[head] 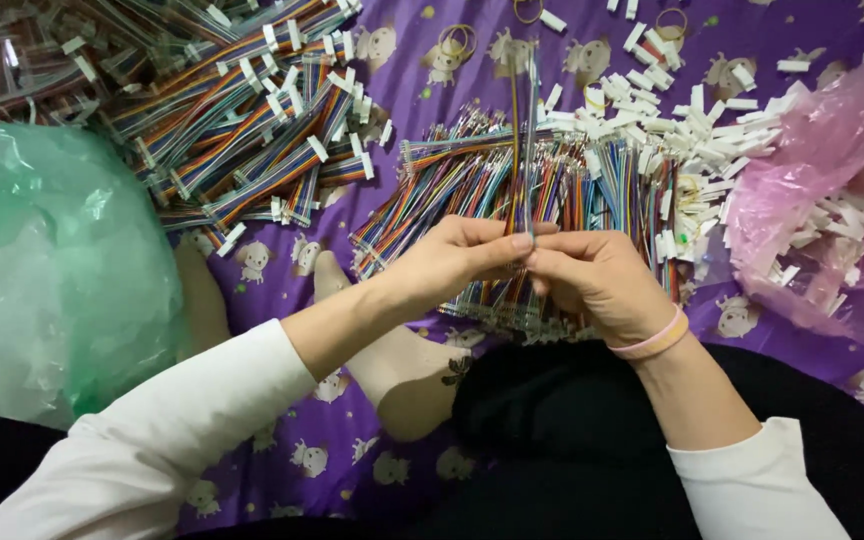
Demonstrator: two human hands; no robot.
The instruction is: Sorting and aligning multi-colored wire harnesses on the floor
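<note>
My left hand (pixel 457 258) and my right hand (pixel 597 280) meet in the middle and pinch a thin bunch of coloured wires (pixel 524 140) that stands upright between the fingertips. Just behind the hands lies a spread of loose multicoloured wires (pixel 472 180) on a purple patterned cloth (pixel 412 60). A pink band (pixel 652 340) circles my right wrist. Both sleeves are white.
Finished wire bundles with white connectors (pixel 252 120) are heaped at the upper left. Loose white connectors (pixel 692 110) lie at the upper right beside a pink plastic bag (pixel 832 190). A green plastic bag (pixel 42 260) sits at the left. Bare feet (pixel 392 370) rest below the hands.
</note>
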